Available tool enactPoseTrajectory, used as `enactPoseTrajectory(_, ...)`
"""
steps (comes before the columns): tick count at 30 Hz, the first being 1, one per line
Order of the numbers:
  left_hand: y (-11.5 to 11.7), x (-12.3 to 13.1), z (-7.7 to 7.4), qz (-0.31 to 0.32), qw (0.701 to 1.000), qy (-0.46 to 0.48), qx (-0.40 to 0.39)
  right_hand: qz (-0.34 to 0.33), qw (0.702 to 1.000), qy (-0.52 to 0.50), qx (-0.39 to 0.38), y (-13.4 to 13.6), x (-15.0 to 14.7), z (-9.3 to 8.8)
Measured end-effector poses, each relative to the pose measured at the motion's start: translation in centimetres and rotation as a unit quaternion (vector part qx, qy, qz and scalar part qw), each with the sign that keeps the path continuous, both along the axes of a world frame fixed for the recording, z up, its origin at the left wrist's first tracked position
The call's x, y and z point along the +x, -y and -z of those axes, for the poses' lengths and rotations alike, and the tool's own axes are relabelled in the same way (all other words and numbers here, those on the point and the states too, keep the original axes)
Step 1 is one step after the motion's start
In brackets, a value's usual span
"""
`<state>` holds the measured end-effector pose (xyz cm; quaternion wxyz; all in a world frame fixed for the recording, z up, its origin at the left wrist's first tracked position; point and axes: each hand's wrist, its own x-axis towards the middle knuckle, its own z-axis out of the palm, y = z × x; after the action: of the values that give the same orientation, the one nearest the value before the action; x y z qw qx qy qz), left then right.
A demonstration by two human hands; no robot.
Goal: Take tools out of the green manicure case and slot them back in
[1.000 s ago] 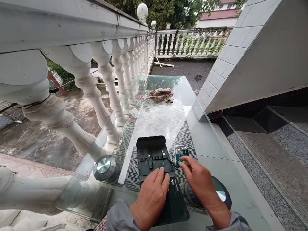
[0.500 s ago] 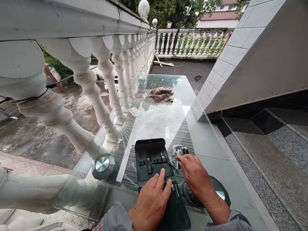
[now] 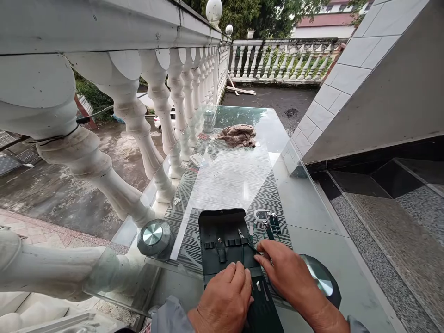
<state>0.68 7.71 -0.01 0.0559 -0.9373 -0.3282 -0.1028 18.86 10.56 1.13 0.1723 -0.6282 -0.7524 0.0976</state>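
Observation:
A black leather tool case [image 3: 222, 233] lies unfolded on the glass table [image 3: 239, 175], with small metal tools in its elastic loops. My left hand [image 3: 224, 300] rests palm down on the case's near half, fingers together and flat. My right hand [image 3: 289, 277] lies at the case's right edge, its fingertips on a thin dark tool [image 3: 253, 247] there; whether it grips the tool is unclear. Several loose metal tools [image 3: 268, 222], clippers among them, lie on the glass just right of the case.
A crumpled brown cloth [image 3: 237, 135] lies at the table's far end. A white balustrade [image 3: 138, 115] runs close along the left side. Round metal table fittings [image 3: 154, 236] sit at the near corners. A tiled wall and dark steps [image 3: 364, 106] stand to the right.
My right hand pulled back from the loose tools beside the case to the case's right edge. My left hand slid slightly nearer along the case. The view shifted a little.

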Motion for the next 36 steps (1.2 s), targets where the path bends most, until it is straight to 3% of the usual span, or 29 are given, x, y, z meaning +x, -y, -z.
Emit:
enactPoseTrajectory(6,-0.1,0.2,0.5,-0.031,0.999,0.013,0.001,0.025,0.999,-0.047,0.011,-0.3,0.3,0.4)
enactPoseTrajectory(13,0.1,0.2,0.1,-0.033,0.999,0.017,-0.004,0.133,0.98,-0.047,0.139,-2.4,2.7,0.5)
enactPoseTrajectory(19,0.7,0.1,-0.1,-0.03,0.999,0.008,-0.015,0.11,0.987,0.022,0.118,-2.7,1.9,1.6)
enactPoseTrajectory(29,1.7,-0.7,-0.7,0.037,0.999,0.013,-0.007,0.164,0.985,-0.05,0.02,-2.5,2.6,1.1)
enactPoseTrajectory(36,1.5,-0.4,-0.8,0.037,0.999,0.015,-0.01,0.134,0.989,0.022,0.051,-2.0,2.2,1.4)
